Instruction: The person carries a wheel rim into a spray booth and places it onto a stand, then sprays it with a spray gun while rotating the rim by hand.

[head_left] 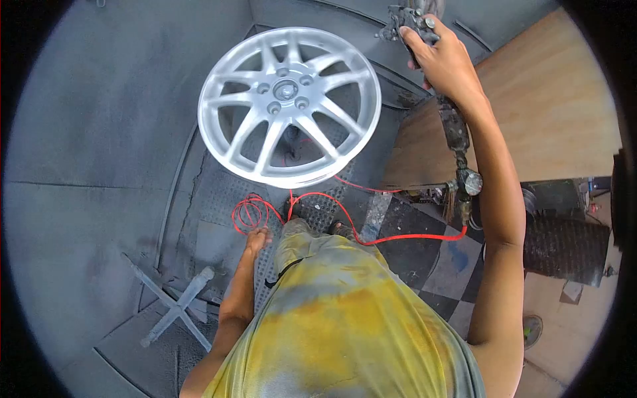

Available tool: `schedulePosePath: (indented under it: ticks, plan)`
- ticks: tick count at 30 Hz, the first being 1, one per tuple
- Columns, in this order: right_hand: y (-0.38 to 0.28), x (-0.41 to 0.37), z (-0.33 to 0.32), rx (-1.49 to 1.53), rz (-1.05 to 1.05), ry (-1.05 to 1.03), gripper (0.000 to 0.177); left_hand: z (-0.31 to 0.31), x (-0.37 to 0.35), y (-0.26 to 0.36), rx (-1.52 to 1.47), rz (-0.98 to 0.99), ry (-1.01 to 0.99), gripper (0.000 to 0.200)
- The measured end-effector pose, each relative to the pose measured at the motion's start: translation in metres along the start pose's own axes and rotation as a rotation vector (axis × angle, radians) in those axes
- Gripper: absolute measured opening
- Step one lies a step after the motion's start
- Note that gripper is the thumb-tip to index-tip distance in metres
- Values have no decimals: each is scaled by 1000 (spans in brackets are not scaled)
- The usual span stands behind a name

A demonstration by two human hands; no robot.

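A silver car wheel rim [323, 85] is up in front of me, its spoked face toward me. My right hand [441, 56] is raised at the upper right and wrapped round the grip of a paint-stained spray gun [410, 25]. Below the gun's grip hang a dark fitting and a round gauge [472, 182], joined to a red air hose [411, 237]. Low beside my leg, my left hand [259, 239] is closed at the bottom of the hose's loose coil.
A grey-coated cross-shaped stand [178, 306] is at the lower left by the grey booth wall [93, 132]. A wooden panel [511, 113] stands on the right. The red hose crosses the chequered floor [446, 268] near my feet.
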State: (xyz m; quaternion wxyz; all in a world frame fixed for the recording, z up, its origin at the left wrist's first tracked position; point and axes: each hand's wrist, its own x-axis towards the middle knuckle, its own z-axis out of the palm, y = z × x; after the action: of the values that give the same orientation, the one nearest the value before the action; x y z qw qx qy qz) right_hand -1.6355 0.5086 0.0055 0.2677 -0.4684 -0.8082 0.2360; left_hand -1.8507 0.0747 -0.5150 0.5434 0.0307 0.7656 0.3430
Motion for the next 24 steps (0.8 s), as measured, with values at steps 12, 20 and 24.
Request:
schedulePosePath:
  ticks: [12, 20, 24]
  plan:
    - [67, -85, -47, 110, 44, 1, 30, 49, -9, -50, 41, -106, -84, 30]
    - [83, -162, -50, 172, -44, -9, 23, 67, -34, -88, 67, -64, -29, 30]
    - [71, -178, -61, 213, 108, -97, 21, 77, -27, -109, 15, 29, 20, 25]
